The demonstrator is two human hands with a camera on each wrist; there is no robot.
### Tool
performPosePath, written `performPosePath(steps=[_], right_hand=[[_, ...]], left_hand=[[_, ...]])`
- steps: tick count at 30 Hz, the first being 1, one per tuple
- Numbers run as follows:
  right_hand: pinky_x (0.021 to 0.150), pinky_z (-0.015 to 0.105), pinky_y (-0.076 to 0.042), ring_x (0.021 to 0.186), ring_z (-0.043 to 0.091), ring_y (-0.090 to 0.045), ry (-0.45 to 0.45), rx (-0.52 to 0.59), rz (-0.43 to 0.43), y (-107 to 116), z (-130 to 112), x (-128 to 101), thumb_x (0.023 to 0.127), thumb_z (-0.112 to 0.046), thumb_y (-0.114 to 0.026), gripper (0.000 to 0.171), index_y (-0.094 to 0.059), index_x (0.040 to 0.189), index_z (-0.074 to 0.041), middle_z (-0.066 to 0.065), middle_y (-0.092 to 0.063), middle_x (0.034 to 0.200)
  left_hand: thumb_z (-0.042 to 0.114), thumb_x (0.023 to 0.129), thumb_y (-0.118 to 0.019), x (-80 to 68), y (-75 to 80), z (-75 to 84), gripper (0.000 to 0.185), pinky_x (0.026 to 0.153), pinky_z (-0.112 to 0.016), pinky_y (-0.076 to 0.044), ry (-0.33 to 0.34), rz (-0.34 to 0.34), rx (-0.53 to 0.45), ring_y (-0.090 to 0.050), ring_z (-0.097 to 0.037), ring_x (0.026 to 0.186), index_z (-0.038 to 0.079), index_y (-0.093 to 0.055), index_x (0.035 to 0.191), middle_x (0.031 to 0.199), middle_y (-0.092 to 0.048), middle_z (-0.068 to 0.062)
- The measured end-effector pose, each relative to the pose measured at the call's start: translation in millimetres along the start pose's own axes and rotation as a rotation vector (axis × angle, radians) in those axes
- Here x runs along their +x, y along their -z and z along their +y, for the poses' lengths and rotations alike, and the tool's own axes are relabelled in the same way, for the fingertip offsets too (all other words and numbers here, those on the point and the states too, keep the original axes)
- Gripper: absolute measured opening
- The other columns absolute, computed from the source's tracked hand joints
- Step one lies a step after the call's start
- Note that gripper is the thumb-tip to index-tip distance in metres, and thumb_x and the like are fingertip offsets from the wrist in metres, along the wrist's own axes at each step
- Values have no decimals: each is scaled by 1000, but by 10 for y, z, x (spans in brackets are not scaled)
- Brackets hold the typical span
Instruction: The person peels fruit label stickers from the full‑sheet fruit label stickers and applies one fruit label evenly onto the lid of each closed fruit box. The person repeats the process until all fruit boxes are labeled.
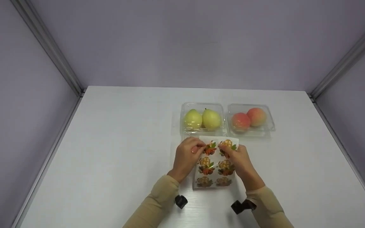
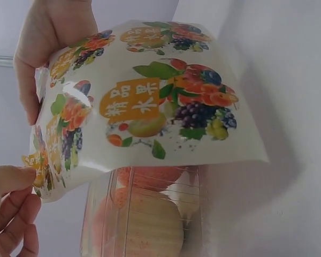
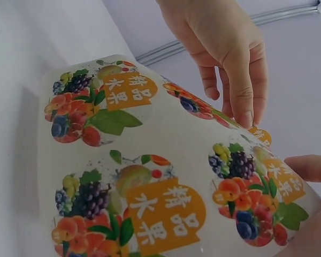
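A white sticker sheet printed with several fruit labels is lifted off the white table, close to me. My left hand pinches its upper left part, by a label's edge. My right hand pinches the upper right part. In the left wrist view the sheet curls over, with my left fingers at its lower corner and the right hand at the top. In the right wrist view the sheet fills the frame; the left hand grips its far edge and my right thumb its near edge.
Two clear plastic clamshell boxes stand just beyond the sheet: the left box holds two yellow-green pears, the right box two pink peaches. Grey walls and metal corner rails enclose the table.
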State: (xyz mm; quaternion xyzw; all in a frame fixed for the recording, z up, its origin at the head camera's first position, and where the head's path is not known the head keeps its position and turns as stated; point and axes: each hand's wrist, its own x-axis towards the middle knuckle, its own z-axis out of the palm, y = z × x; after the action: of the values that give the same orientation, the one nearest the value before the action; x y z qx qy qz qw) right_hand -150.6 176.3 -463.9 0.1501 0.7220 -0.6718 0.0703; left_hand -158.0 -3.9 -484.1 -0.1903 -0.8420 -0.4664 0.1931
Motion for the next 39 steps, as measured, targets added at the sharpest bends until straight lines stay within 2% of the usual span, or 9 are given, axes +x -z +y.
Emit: performPosePath(steps=[5,12,20,26,33,39], right_hand=[[66,27,-52,67,9,-59,-10,26,-8,15,-24,-2,91,-18,-64,11,-64,88,-8,-6,-58,66],[70,29,-56,75,10,-67,-11,42,-32,68,-44,2,92,-21,-64,17,-65,99,-5,-6,-69,77],[71,28,-55,74,9,-66,-24,17,-14,112,-45,35,92,-23,-64,19,-65,100,-6,-8,-69,77],[69,27,-51,70,8,-60,-25,-20,13,140,-23,64,92,-24,-63,17,-63,94,-7,-8,-62,71],[70,26,-53,72,8,-64,-28,-22,22,182,-10,81,93,-25,-63,22,-64,99,-5,-9,-67,74],[69,24,-52,70,7,-62,-25,-18,41,203,6,80,93,-24,-63,16,-63,92,-8,-10,-63,70]], left_hand=[[11,85,-71,0,4,-4,3,86,-26,-53,-36,10,-7,-66,-15,92,9,-73,87,92,-71,-3],[9,84,-72,3,8,-6,4,89,-27,-53,-42,1,-44,-66,-16,95,9,-74,87,92,-72,-3],[12,86,-71,23,27,7,4,91,-28,-53,-56,-33,-86,-65,-16,97,9,-73,87,93,-71,-3],[14,86,-71,35,29,1,5,87,-26,-53,-76,-45,-119,-65,-15,92,9,-72,88,91,-70,-3],[13,85,-72,33,20,7,7,82,-26,-54,-76,-32,-190,-66,-16,87,6,-72,87,89,-71,-6],[12,84,-73,44,8,3,8,82,-27,-55,-72,-20,-219,-67,-18,87,5,-71,87,89,-70,-7]])
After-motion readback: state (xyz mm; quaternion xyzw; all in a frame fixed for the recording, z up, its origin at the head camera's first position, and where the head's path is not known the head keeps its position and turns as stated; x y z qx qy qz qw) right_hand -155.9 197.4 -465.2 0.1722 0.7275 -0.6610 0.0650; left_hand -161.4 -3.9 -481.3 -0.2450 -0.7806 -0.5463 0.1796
